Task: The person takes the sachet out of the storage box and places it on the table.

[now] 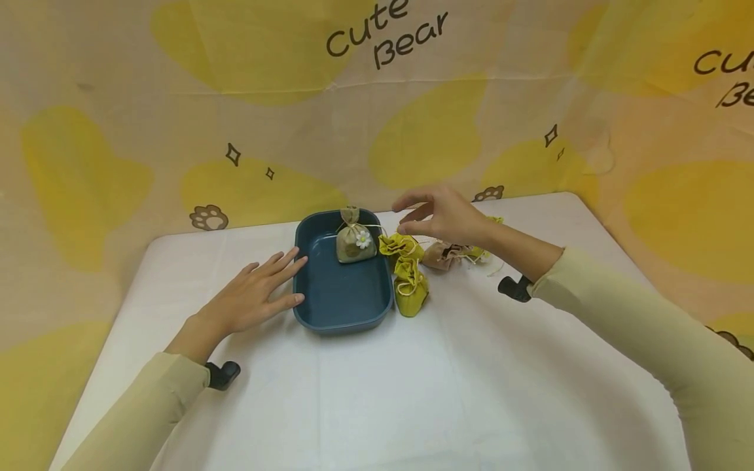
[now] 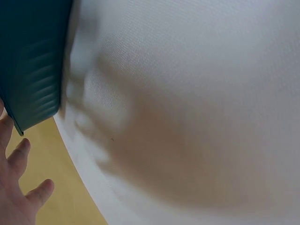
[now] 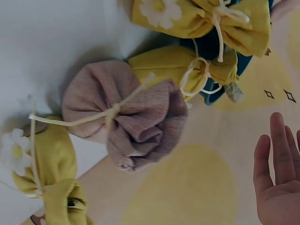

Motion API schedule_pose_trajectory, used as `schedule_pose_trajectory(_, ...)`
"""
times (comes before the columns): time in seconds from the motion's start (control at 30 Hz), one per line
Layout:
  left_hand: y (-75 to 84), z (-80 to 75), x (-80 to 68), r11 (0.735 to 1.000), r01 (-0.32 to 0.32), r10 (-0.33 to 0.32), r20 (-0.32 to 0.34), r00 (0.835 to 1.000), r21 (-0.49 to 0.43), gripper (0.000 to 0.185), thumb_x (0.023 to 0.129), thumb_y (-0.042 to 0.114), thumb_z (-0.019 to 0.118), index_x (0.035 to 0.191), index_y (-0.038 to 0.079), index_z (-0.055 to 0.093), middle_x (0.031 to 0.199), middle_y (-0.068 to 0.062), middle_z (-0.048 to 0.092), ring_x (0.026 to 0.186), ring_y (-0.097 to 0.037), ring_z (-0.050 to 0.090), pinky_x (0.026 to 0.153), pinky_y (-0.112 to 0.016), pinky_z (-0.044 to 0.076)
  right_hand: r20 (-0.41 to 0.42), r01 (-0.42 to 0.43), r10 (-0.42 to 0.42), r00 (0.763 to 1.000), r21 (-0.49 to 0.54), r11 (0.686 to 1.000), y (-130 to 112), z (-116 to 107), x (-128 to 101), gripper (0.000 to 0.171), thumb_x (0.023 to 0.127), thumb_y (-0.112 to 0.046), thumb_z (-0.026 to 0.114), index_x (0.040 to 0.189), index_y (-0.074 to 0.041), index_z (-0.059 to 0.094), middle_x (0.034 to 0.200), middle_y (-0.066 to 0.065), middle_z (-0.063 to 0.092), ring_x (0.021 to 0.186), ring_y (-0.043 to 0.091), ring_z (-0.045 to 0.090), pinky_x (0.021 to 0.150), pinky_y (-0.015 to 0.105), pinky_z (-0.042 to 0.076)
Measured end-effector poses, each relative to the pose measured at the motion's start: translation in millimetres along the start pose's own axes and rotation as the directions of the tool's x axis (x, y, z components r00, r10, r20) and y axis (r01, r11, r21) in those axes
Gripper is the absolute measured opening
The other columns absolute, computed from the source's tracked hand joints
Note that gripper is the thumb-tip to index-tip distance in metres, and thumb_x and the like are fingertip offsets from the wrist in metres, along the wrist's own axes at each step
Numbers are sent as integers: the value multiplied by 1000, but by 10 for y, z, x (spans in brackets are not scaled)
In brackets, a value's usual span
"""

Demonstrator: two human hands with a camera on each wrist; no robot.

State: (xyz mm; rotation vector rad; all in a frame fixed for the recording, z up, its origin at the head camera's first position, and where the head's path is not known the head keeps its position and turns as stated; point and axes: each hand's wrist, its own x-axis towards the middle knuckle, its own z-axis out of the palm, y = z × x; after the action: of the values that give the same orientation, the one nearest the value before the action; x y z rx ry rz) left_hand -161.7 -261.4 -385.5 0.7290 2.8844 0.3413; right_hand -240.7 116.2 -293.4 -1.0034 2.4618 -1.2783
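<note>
My left hand (image 1: 250, 297) is spread, with its fingertips at the left rim of a dark blue rectangular tray (image 1: 341, 297). In the tray's back right part stands a beige drawstring pouch (image 1: 353, 247) with a white flower. My right hand (image 1: 450, 216) hovers over the pouches right of the tray, fingers loosely bent with nothing between them. Below it lie a yellow drawstring pouch (image 1: 411, 297), another yellow pouch (image 1: 390, 245) against the tray's right side, and a pinkish-brown pouch (image 3: 93, 98). A further yellow pouch (image 3: 54, 152) with a white flower lies beyond, partly hidden in the head view.
A white-covered table (image 1: 389, 399) carries everything. Behind it hangs a yellow patterned cloth (image 1: 306, 131) with printed lettering, close to the table's back edge. Each wrist wears a small black camera mount (image 1: 222, 376).
</note>
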Motion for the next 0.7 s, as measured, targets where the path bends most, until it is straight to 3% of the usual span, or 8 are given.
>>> schedule_pose_trajectory(0.47, -2, 24, -1, 1000, -4, 4, -4, 1000, 6, 74, 99, 62, 44, 160, 27, 21, 167, -3, 13, 149, -40, 20, 114, -66, 18, -4, -38, 38, 999, 16, 999, -75, 36, 450, 42, 91, -9, 74, 130, 0, 62, 133, 15, 62, 113, 29, 66, 91, 36, 56)
schedule_pose_trajectory(0.7, -5, 23, 2, 1000, -8, 8, 2, 1000, 11, 75, 99, 62, 44, 160, 27, 21, 167, -3, 13, 149, -40, 20, 115, -65, 18, 20, -65, 63, 998, 80, 995, -27, 123, 610, 46, 90, -4, 73, 133, 3, 59, 136, 17, 59, 117, 35, 64, 94, 36, 54)
